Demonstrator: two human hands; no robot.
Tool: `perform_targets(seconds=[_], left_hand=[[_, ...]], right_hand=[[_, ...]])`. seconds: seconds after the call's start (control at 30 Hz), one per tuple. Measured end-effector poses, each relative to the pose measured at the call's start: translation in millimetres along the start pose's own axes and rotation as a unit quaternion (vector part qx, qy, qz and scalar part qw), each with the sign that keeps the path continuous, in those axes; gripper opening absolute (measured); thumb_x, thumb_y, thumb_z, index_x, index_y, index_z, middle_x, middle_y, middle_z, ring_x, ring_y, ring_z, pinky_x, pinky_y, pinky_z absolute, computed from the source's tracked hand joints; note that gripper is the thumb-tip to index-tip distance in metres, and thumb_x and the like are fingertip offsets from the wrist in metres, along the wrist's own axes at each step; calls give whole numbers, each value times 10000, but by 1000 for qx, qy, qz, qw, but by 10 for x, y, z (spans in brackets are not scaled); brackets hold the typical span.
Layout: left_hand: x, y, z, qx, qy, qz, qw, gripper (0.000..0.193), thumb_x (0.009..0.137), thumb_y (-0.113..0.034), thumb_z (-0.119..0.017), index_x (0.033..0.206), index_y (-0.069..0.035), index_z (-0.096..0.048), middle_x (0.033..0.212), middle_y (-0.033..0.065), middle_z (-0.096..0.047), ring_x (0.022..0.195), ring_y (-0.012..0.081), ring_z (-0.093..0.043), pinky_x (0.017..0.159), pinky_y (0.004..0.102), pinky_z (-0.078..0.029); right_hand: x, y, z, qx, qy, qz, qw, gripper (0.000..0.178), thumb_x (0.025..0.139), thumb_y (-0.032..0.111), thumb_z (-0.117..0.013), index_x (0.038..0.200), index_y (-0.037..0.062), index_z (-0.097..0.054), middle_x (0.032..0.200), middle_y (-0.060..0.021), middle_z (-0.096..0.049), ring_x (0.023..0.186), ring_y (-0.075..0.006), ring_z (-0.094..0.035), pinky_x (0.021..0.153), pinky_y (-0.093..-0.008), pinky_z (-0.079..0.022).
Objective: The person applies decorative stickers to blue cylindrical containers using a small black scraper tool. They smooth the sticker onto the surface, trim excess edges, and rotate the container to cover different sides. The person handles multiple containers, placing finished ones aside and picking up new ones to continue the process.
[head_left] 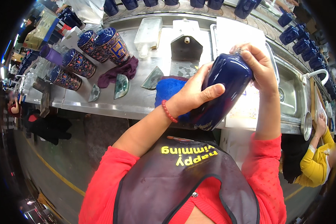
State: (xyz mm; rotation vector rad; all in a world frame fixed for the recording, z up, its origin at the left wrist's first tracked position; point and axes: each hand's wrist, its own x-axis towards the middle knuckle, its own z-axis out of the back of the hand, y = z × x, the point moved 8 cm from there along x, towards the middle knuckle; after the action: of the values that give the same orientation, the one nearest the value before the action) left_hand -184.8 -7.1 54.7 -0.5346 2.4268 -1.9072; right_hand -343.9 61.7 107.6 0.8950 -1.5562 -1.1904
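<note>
A glossy dark blue bottle (229,80) is held tilted in front of me, its clear neck pointing up and away. My left hand (198,91) is closed around the bottle's side, thumb lying along the near face. At the neck and shoulder, the fingers of my right hand (260,69) are wrapped round it. Beneath my left wrist a folded blue cloth (167,89) rests on the metal worktable (138,105). Left of that cloth lie flat, dark green triangular pieces (121,86) and a crumpled purple cloth (120,73).
Several floral-patterned bottles (114,45) stand at the left. A dark metal stand (186,48) and a clear block-like container (148,35) are behind. A sink (292,98) lies right. Blue bottles (245,8) line a conveyor beyond; a person in yellow (317,160) works far right.
</note>
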Motion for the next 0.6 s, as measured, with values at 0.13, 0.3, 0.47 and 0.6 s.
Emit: perform_targets(seconds=[0.13, 0.3, 0.47, 0.6], left_hand=[[141, -24, -87, 86, 3, -18, 996, 836, 929, -539, -710, 1465, 39, -434, 1320, 191, -590, 1244, 229, -565, 1064, 367, -446], [-75, -33, 114, 133, -22, -15, 991, 682, 1022, -421, -589, 1492, 45, -424, 1466, 174, -514, 1354, 241, -501, 1124, 391, -402], [-529, -130, 600, 82, -101, -9, 991, 668, 1026, -392, -570, 1452, 101, -419, 1404, 215, -561, 1265, 338, -594, 1084, 431, -462], [-841, -198, 782, 96, -139, -22, 985, 636, 1026, -386, -586, 1419, 99, -466, 1352, 209, -596, 1234, 303, -610, 1069, 411, -467]], right_hand=[[-180, 449, 197, -137, -29, 63, 988, 152, 1029, 144, -600, 949, 17, -627, 1100, -127, -638, 1114, -201, -575, 988, -330, -465], [-694, 969, 1182, -253, -216, 95, 938, 181, 1014, 170, -653, 1016, -10, -666, 1137, -100, -663, 1064, -155, -610, 965, -270, -471], [-1473, 1181, 2722, -224, -448, 26, 865, 200, 1012, 239, -672, 980, 43, -696, 865, 14, -695, 735, -66, -625, 662, -206, -492], [-2171, 1004, 3714, -297, -543, 23, 785, 261, 947, 292, -750, 822, 75, -675, 673, 14, -623, 534, -72, -542, 446, -252, -401]])
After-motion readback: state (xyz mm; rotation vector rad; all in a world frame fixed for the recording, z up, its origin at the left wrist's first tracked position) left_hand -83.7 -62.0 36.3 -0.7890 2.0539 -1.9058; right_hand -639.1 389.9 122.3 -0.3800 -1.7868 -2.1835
